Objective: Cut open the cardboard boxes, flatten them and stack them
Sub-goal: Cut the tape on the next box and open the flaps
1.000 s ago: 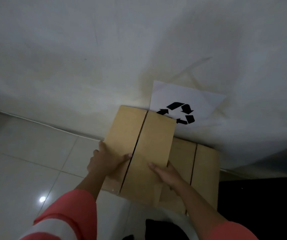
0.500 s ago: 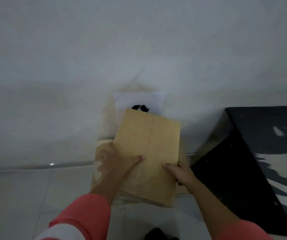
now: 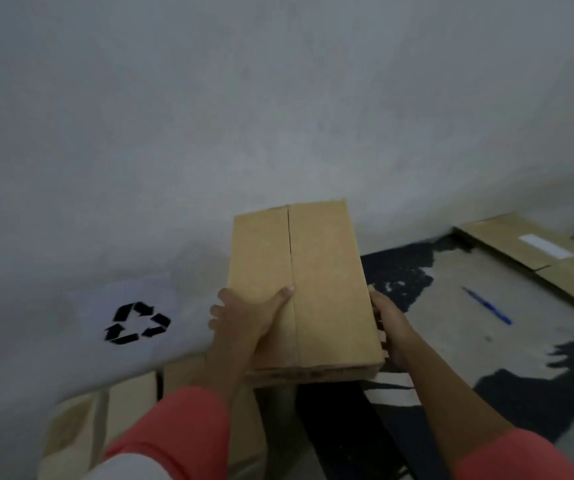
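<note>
- Grey wall [image 3: 278,98] fills the far half of the view.
- Brown cardboard box [image 3: 316,289] is held up at centre, clear of the floor, with an open seam down its top. It looks shallow, but whether it is fully flattened is unclear.
- Handling guess: light, stiff across the panels, weak along the seam and folds. Dry card is slippery, so clamp the long side edges rather than the flaps.
- Flattened cardboard stack [image 3: 122,410] lies near left, below the box.
- More flat cardboard [image 3: 521,244] lies far right.
- White recycling sign [image 3: 136,323] is on the left.
- Left hand [image 3: 247,327] grips the box's left edge, thumb pressed on top beside the seam.
- Right hand [image 3: 391,327] clasps the right edge, fingers curled under.
- Blue pen [image 3: 486,305] lies on the right, well apart from the box.
</note>
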`<control>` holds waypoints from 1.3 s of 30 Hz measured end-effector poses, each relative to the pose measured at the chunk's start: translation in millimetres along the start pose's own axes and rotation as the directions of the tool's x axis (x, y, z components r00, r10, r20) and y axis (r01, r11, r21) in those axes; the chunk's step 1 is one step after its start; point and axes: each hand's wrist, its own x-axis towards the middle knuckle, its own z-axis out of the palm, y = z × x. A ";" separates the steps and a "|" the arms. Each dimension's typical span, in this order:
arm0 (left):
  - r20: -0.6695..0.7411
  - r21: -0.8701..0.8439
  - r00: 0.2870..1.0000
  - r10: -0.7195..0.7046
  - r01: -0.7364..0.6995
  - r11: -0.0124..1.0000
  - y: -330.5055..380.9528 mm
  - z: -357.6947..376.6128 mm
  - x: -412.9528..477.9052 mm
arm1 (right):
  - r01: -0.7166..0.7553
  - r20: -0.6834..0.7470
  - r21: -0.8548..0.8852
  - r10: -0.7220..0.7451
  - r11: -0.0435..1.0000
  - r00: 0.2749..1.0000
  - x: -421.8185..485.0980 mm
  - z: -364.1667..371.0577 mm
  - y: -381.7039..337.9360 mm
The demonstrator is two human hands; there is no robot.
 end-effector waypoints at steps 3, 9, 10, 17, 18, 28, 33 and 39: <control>0.015 -0.064 1.000 0.005 -0.004 0.998 37.9 49.2 -27.9 | -0.043 0.066 0.019 0.042 0.999 0.997 9.0 -71.5 -10.0; 0.062 -0.177 0.998 0.001 0.010 0.984 78.2 144.5 -72.7 | -0.050 0.064 -0.119 0.058 0.992 0.996 17.5 -183.1 -20.6; 0.064 -0.193 0.998 0.014 -0.001 0.981 83.4 158.1 -77.4 | -0.029 0.077 -0.129 0.039 0.991 0.996 16.3 -196.7 -26.0; 0.161 -0.123 0.982 -0.100 0.121 0.985 135.2 250.0 -69.3 | 0.053 0.046 -0.213 -0.044 0.976 0.998 136.6 -290.1 -3.9; 0.190 -0.099 0.978 -0.089 0.110 0.989 139.9 262.7 -62.6 | 0.053 0.024 -0.252 -0.048 0.966 0.999 130.8 -290.5 -14.2; 0.474 -0.256 0.879 -0.045 0.187 0.948 165.8 381.1 -22.4 | 0.045 -0.113 -0.566 -0.131 0.823 0.985 179.3 -325.1 -63.1; 0.439 -0.302 0.890 -0.126 0.279 0.912 183.2 400.9 -5.2 | 0.005 -0.136 -0.656 -0.124 0.754 0.983 212.6 -330.5 -67.4; 0.475 -0.472 0.853 -0.219 0.456 0.754 199.1 398.1 -18.6 | 0.090 -0.015 -0.742 -0.151 0.664 0.988 234.2 -335.8 -77.6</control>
